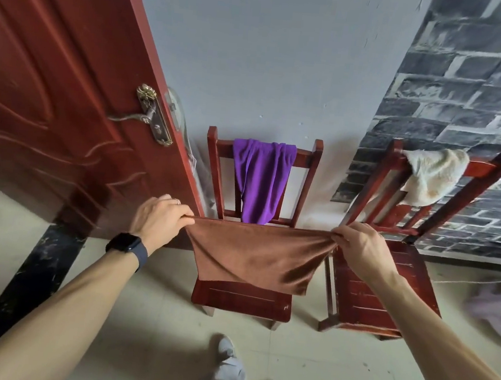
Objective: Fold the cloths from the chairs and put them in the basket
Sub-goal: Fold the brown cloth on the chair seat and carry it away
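Now my left hand (159,220) and right hand (360,248) each pinch a corner of the brown cloth (254,258), taut above the chair seat (240,300), and a slipped pinch could drop it or skew the fold, short of the purple cloth (261,181) on the backrest beyond.

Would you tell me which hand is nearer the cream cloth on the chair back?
Right. The right hand is below-left of the cream cloth; the left hand is much farther left, beyond the purple cloth.
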`<control>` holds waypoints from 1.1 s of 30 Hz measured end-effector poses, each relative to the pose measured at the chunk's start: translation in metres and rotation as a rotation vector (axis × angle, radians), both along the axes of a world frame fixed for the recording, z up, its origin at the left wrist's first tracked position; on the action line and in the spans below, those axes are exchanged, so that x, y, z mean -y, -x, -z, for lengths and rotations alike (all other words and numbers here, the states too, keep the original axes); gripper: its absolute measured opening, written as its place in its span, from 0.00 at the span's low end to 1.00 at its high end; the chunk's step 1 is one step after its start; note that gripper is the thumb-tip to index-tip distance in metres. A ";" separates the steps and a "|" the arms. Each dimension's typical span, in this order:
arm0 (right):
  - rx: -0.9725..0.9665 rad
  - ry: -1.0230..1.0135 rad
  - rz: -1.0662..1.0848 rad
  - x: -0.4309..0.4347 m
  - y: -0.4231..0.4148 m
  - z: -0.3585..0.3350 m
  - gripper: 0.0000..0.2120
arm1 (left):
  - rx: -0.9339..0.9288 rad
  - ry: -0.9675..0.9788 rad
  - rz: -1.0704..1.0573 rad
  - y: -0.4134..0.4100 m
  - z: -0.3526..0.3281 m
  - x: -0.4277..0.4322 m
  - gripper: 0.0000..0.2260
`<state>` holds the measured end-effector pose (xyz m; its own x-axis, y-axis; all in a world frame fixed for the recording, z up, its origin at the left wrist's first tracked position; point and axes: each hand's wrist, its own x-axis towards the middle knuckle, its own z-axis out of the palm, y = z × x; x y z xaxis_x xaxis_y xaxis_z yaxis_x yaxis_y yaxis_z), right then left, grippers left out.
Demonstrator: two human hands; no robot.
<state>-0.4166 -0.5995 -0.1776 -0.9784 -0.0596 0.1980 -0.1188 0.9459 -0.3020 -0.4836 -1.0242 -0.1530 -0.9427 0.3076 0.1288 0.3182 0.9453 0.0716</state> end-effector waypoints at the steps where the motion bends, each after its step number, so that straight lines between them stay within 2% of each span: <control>1: 0.009 0.004 -0.003 -0.001 -0.001 0.001 0.05 | -0.008 -0.007 -0.012 0.000 0.002 0.001 0.06; 6: 0.170 -0.018 0.055 0.004 -0.001 0.006 0.08 | 0.018 0.129 -0.008 0.001 0.014 -0.007 0.03; 10: 0.280 -0.071 0.033 0.009 0.014 0.014 0.10 | 0.056 0.133 0.010 0.007 0.034 -0.009 0.03; 16: 0.230 -0.027 0.111 0.019 0.060 0.031 0.11 | 0.137 0.060 -0.158 0.058 0.062 -0.011 0.06; 24: 0.088 0.030 0.192 0.028 0.103 0.056 0.10 | 0.055 -0.009 -0.135 0.102 0.086 -0.007 0.03; 28: 0.137 0.012 0.215 0.032 0.088 0.093 0.09 | 0.114 -0.001 -0.051 0.088 0.118 0.002 0.03; 33: 0.283 0.029 0.242 0.044 0.043 0.178 0.08 | 0.241 0.065 0.016 0.051 0.182 0.009 0.02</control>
